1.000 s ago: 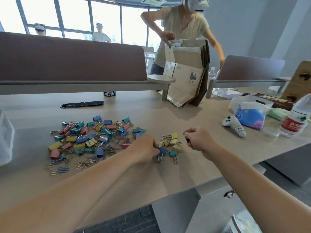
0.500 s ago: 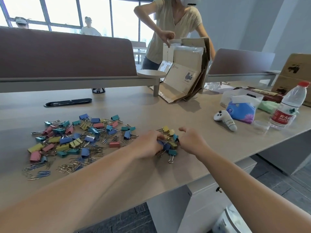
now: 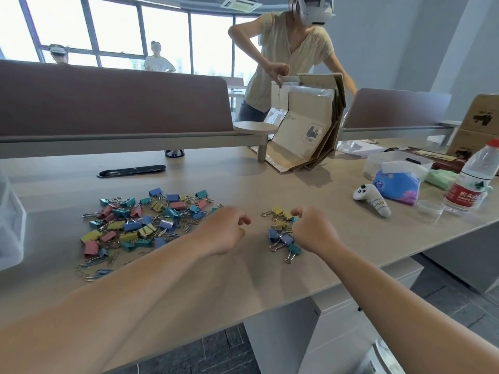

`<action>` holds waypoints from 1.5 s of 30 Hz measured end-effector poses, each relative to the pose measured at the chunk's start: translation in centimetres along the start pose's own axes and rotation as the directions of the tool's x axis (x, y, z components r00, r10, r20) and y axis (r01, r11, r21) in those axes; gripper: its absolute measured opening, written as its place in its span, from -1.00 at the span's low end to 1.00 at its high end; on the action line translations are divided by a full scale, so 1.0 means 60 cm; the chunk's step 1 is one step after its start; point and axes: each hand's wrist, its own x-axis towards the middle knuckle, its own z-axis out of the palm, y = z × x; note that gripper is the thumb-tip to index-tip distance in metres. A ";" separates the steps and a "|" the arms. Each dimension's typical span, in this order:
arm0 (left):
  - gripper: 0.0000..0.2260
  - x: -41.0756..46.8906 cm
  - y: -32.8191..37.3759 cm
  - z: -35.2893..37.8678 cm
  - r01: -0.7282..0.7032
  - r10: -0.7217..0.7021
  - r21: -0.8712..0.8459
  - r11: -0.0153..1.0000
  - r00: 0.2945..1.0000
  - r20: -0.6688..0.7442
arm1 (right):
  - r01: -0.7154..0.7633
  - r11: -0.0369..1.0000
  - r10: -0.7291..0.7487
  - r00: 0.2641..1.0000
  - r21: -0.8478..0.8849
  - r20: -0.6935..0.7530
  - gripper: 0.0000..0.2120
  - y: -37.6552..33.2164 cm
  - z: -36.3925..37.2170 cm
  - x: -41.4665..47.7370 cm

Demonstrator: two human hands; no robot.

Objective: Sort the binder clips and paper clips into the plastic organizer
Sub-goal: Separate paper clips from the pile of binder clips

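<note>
Well, from my seat this sort has barely begun. Far to the left of the big pile (image 3: pixel 140 220), cut off by the edge of my view, sits a clear plastic bin (image 3: pixel 10 225). I take it for the organizer but cannot be sure, and I see nothing inside it. The big pile itself is a loose spread of coloured binder clips (image 3: pixel 132 226) on the table (image 3: pixel 270 182), with a thin scatter of paper clips (image 3: pixel 91 268) along its near left edge. The two kinds are not yet separated.

Just right of the big pile hangs my left hand (image 3: pixel 224 230), its fingers curled in. I see nothing between them, yet the underside is hidden, so I cannot tell whether it holds a clip. Further right of the pile lies a small group (image 3: pixel 280 233) of yellow, blue and teal binder clips, set apart from the rest. My right hand (image 3: pixel 313 230) rests against it with fingers bent down among the clips; whether it actually grips one I cannot tell.

Well to the right of the pile are a white controller (image 3: pixel 372 198), a tissue pack (image 3: pixel 397 184) and a water bottle (image 3: pixel 469 182).

By my reckoning only that small group has been pulled aside. Nearly every clip has yet to go into a compartment.
</note>
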 end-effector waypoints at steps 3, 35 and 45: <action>-0.74 -0.013 -0.026 -0.022 0.032 -0.030 0.053 0.998 0.999 -0.041 | 0.054 0.998 -0.055 0.998 -0.037 -0.019 -0.56 -0.022 0.012 -0.005; -0.75 0.013 -0.139 -0.080 -0.033 0.022 0.153 0.988 0.997 0.071 | 0.300 0.951 -0.296 0.954 -0.075 0.057 -0.78 -0.148 0.143 0.101; -0.83 0.057 -0.160 -0.098 -0.024 0.026 0.124 0.992 1.000 -0.009 | 0.298 0.932 -0.247 0.939 -0.207 0.241 -0.62 -0.160 0.167 0.148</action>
